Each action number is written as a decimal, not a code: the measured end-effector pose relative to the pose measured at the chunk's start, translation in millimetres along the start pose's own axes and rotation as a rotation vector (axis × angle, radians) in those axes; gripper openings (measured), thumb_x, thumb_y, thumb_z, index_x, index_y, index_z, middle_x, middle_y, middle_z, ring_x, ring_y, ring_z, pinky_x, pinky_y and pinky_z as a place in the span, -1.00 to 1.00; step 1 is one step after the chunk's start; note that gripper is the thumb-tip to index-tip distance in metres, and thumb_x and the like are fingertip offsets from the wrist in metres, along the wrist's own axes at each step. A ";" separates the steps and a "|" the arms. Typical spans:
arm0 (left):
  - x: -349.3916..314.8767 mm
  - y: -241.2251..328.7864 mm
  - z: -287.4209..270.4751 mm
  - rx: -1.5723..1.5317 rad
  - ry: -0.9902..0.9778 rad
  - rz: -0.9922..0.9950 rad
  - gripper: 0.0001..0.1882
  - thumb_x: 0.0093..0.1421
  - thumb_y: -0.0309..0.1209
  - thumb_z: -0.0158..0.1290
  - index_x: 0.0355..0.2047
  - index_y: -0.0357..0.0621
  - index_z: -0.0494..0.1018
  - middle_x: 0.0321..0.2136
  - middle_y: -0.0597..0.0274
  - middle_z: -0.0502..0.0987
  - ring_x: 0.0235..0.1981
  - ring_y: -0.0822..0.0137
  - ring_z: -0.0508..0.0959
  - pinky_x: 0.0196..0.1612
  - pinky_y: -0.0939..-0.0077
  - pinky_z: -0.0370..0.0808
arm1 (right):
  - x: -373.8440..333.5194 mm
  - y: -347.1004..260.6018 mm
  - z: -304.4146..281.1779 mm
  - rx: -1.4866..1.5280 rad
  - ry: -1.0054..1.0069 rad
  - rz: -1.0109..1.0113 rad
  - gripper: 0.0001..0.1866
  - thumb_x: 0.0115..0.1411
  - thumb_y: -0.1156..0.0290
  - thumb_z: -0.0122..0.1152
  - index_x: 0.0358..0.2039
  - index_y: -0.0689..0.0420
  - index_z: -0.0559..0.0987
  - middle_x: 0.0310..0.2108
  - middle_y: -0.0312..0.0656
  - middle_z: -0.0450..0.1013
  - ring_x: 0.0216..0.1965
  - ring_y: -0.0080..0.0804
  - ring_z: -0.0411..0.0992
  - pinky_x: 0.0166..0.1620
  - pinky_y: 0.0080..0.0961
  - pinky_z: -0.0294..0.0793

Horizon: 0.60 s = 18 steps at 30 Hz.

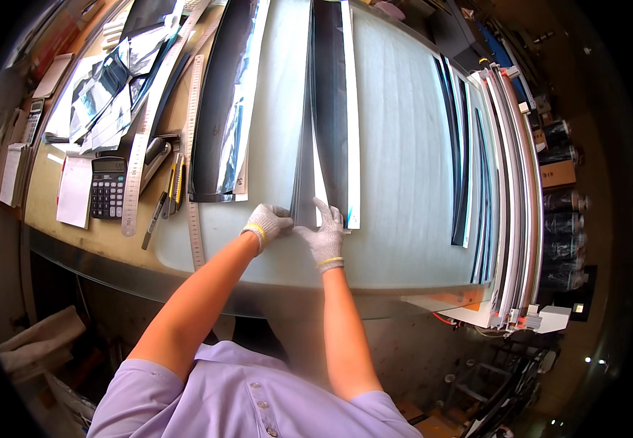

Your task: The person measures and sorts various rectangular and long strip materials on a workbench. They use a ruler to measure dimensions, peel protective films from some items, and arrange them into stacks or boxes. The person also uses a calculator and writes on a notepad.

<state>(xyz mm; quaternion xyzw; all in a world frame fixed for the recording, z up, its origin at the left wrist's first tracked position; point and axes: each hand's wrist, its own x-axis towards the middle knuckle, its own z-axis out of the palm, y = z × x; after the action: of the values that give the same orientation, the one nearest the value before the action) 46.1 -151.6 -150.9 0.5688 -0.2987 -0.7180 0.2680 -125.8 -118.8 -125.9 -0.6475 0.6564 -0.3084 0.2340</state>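
Observation:
On the glass-topped table, long dark film strips (330,95) with a white backing run away from me, their near ends under my hands. My left hand (265,225), in a light knit glove with a yellow cuff, pinches the near left corner of the narrow dark strip (302,182). My right hand (323,235), gloved the same way, lies over the near end with its fingers spread and the thumb toward the left hand. A white wedge of backing (319,175) shows between the narrow strip and the wider one. What lies beneath the right palm is hidden.
Left of my hands lie a wide dark film sheet (218,124), steel rulers (195,139), a yellow utility knife (177,177), a stapler (157,157), a calculator (108,186), a notepad (75,186) and film scraps (112,95). More strips (457,160) and long rolls (513,197) stand at right.

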 end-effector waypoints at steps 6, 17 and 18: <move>15.7 -16.9 -2.5 0.119 0.053 0.072 -0.82 0.20 -0.48 0.23 -0.21 -0.31 0.58 -0.44 0.18 0.65 -0.49 0.38 0.66 -0.39 0.53 0.59 | 0.2 -6.9 9.0 -0.090 -0.008 0.053 -0.20 -0.19 0.29 0.59 0.15 0.00 0.50 0.06 -0.08 0.36 0.16 -0.06 0.28 0.26 -0.17 0.31; 18.1 -12.2 3.6 0.088 0.072 0.032 -0.76 0.21 -0.45 0.23 -0.18 -0.38 0.58 -0.46 0.13 0.66 -0.50 0.35 0.66 -0.40 0.51 0.60 | 2.2 -9.3 13.2 -0.055 0.062 0.068 -0.16 -0.27 0.42 0.65 0.12 -0.02 0.49 -0.01 -0.11 0.38 0.10 -0.06 0.31 0.19 -0.18 0.34; 20.6 -14.8 3.8 0.096 0.077 0.045 -0.77 0.21 -0.45 0.22 -0.18 -0.38 0.58 -0.45 0.13 0.66 -0.50 0.35 0.66 -0.40 0.51 0.60 | 2.6 -8.1 12.0 -0.034 0.062 0.063 -0.17 -0.25 0.41 0.64 0.12 -0.01 0.49 0.00 -0.11 0.38 0.11 -0.06 0.30 0.19 -0.17 0.33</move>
<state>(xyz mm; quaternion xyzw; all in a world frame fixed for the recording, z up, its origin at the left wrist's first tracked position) 37.4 -156.0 -174.6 0.6014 -0.3349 -0.6741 0.2677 -111.8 -122.4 -128.3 -0.6205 0.6886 -0.3095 0.2123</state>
